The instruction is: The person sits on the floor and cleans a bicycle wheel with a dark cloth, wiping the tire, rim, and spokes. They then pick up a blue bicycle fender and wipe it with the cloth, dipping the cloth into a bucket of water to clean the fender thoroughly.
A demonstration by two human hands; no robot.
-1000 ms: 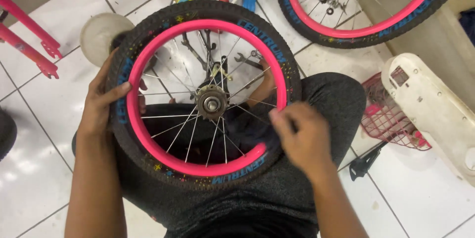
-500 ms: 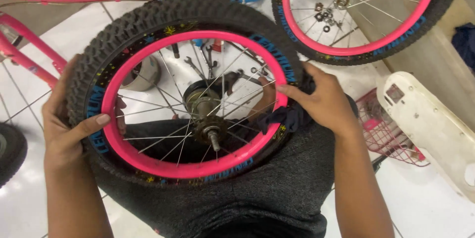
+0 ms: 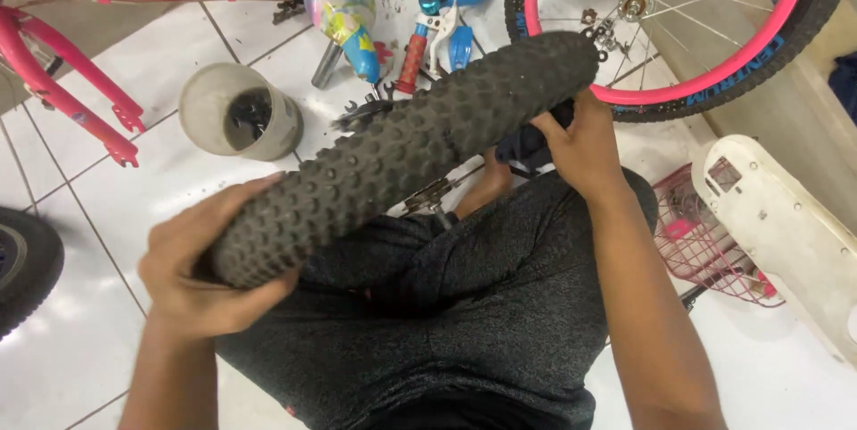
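A small bicycle wheel with a knobby black tyre [image 3: 402, 149] is held edge-on above my lap, its tread facing the camera. My left hand [image 3: 201, 260] grips the tyre's lower left end. My right hand [image 3: 580, 144] holds the upper right end together with a dark cloth [image 3: 527, 146]. The pink rim and spokes are hidden behind the tread. Part of the axle [image 3: 428, 193] shows under the tyre.
A second wheel with a pink rim [image 3: 678, 19] leans at top right. A pink bike frame [image 3: 89, 1] lies at top left, with a grey tub [image 3: 237, 113], blue brake levers [image 3: 446, 24], a pink basket [image 3: 705, 238], a white panel [image 3: 786, 233], and another tyre [image 3: 27, 265].
The wheel has been tipped up from facing the camera to edge-on, so only tread shows now. Both hands have stayed on its opposite sides.
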